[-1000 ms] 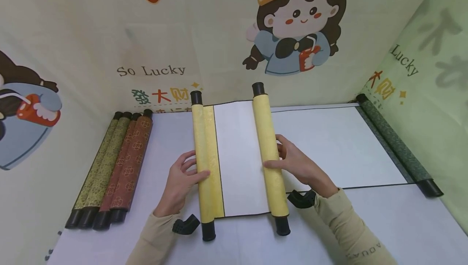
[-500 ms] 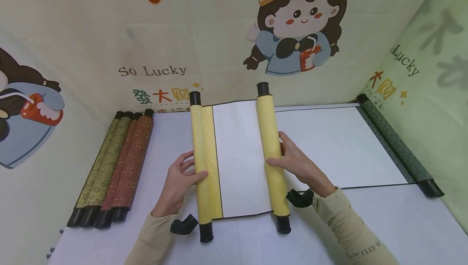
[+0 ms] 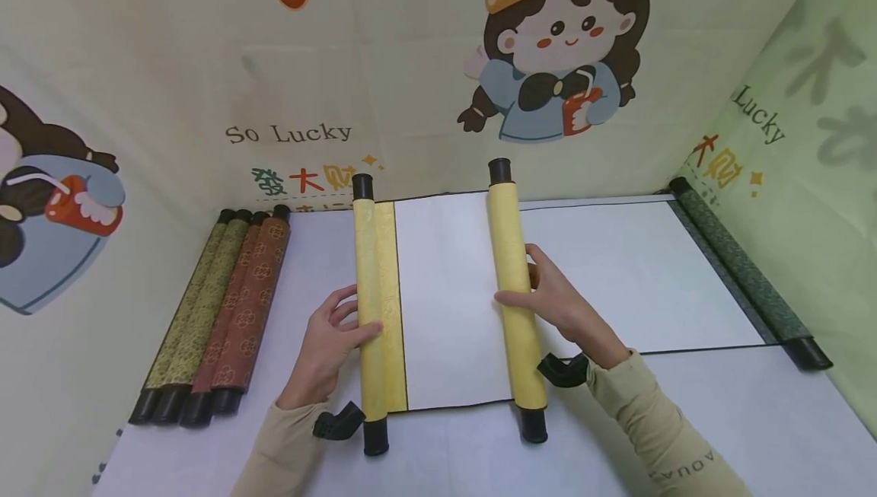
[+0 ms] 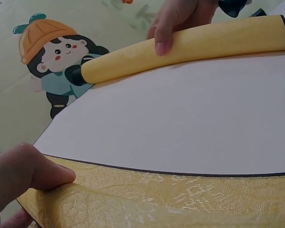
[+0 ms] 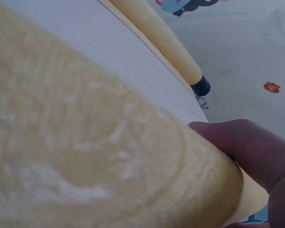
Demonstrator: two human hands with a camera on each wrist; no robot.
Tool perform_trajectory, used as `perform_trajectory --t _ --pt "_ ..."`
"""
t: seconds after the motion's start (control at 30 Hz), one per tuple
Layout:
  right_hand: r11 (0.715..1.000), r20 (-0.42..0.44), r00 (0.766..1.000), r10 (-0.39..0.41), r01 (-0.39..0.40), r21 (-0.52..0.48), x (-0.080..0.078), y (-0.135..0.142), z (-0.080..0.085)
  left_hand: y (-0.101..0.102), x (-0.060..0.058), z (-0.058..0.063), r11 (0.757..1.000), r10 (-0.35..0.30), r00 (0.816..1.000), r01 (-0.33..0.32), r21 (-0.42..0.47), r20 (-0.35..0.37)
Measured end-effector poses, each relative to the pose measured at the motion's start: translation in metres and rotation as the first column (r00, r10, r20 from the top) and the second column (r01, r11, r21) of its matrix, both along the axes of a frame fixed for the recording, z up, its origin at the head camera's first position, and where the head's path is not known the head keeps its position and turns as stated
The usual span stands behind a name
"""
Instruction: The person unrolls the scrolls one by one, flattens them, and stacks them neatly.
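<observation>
A yellow scroll lies partly unrolled in front of me, its blank white paper (image 3: 452, 307) stretched between two rolls with black end caps. My left hand (image 3: 332, 341) grips the left roll (image 3: 371, 291), thumb on its front and fingers behind. The right hand (image 3: 558, 299) holds the thicker right roll (image 3: 514, 253) the same way, thumb across its face. In the left wrist view the left thumb (image 4: 52, 173) presses the yellow brocade border beside the black line. From the right wrist, the right thumb (image 5: 232, 137) lies over the roll; most fingers are hidden behind it.
Left on the white table stand several rolled scrolls side by side, green (image 3: 199, 307) and reddish-brown (image 3: 250, 307). To the right, another scroll's white sheet (image 3: 637, 276) lies spread, ending at a dark green roll (image 3: 743, 269). A printed cloth (image 3: 411, 63) hangs behind.
The two yellow rolls have moved apart, the left one leftward and the right one rightward, so a wider strip of white paper shows. Both hands keep their grip.
</observation>
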State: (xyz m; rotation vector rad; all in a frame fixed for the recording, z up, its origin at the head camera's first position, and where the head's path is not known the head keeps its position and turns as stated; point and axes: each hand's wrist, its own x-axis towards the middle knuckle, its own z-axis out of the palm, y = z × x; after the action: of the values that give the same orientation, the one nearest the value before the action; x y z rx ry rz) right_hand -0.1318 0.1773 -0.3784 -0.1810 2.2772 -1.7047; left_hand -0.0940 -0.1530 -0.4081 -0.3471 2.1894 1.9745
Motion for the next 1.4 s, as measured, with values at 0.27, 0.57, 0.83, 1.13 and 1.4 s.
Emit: perform_trajectory --t 0.27,0.57,0.83,1.13,1.4 --pt "1.0 -0.03 0.999 0.012 -0.012 -0.003 -0.002 0.006 0.0 -0.004 0.001 0.0 1.0 -0.004 1.0 0.004 0.01 -0.005" --pt "1.0 -0.023 1.0 0.012 -0.012 0.007 -0.001 0.008 0.002 -0.005 0.002 0.001 1.0 -0.007 1.0 0.007 0.017 -0.013" --pt "0.999 -0.015 1.0 -0.005 0.006 0.047 0.002 0.016 0.004 -0.01 0.005 0.001 1.0 0.018 1.0 -0.018 0.002 -0.011" --pt "0.998 -0.04 0.999 -0.001 0.004 0.056 0.001 0.023 0.007 -0.013 0.005 0.005 1.0 0.015 1.0 -0.015 -0.005 0.003" --pt "0.998 -0.046 0.999 -0.004 0.007 0.064 0.002 0.025 0.011 -0.014 0.005 0.008 0.999 0.013 1.0 -0.013 -0.03 0.003"
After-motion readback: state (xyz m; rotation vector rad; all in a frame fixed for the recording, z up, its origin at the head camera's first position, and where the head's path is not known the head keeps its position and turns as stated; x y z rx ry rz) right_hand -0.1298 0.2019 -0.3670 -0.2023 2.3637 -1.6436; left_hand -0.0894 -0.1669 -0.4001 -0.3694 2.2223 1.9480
